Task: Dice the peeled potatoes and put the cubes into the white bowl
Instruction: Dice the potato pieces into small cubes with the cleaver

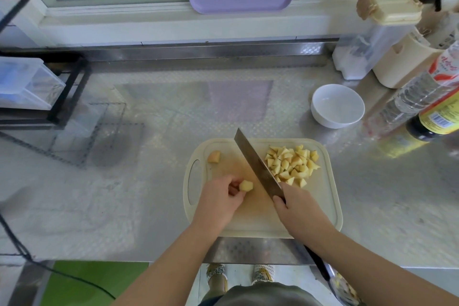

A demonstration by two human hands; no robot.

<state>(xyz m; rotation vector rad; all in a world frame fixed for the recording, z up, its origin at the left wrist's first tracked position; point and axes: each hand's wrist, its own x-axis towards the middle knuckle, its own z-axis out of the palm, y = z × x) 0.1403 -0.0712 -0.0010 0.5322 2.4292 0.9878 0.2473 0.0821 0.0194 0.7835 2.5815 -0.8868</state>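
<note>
Our left hand [219, 197] pinches one potato chunk [246, 185], right hand [299, 208] grips one knife [255, 161], one cube pile [293, 165] just beyond it.

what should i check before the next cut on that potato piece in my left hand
1. Left hand holds the potato piece: ok.
2. Fingers apart from the knife blade: ok.
3. Right hand grips the knife handle: ok.
4. Cube pile out of the way, on the far side of the blade: ok.
5. Piece sitting flat on the cutting board: cannot tell.
6. White bowl empty and close by: ok.
</note>
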